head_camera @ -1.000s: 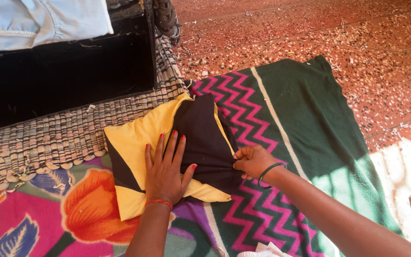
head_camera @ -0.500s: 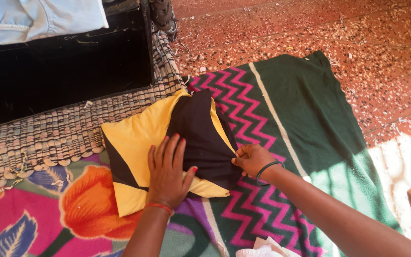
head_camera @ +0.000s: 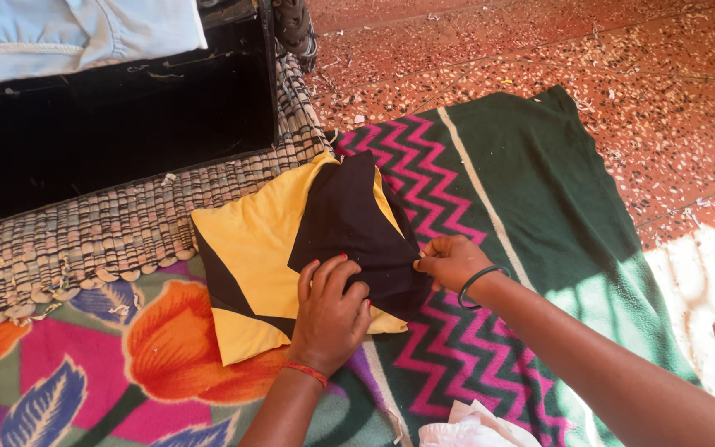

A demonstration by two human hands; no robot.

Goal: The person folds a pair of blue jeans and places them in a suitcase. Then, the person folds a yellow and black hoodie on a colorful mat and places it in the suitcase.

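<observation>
A folded yellow and black garment (head_camera: 275, 240) lies on a patterned blanket (head_camera: 506, 190) on the floor. My left hand (head_camera: 333, 314) rests on its near edge with fingers curled, gripping the black fabric. My right hand (head_camera: 450, 261) pinches the black fabric at the garment's right edge. A dark band circles my right wrist and a red one my left.
A woven mat (head_camera: 101, 236) lies at the left, under a black open case (head_camera: 109, 116) with pale blue clothing (head_camera: 68, 33) on top. White cloth (head_camera: 473, 430) shows at the bottom edge. Red speckled floor (head_camera: 622, 66) surrounds the blanket.
My left hand went from lying flat on the garment to curling its fingers into the black fabric nearer me. My right hand kept its pinch at the right edge.
</observation>
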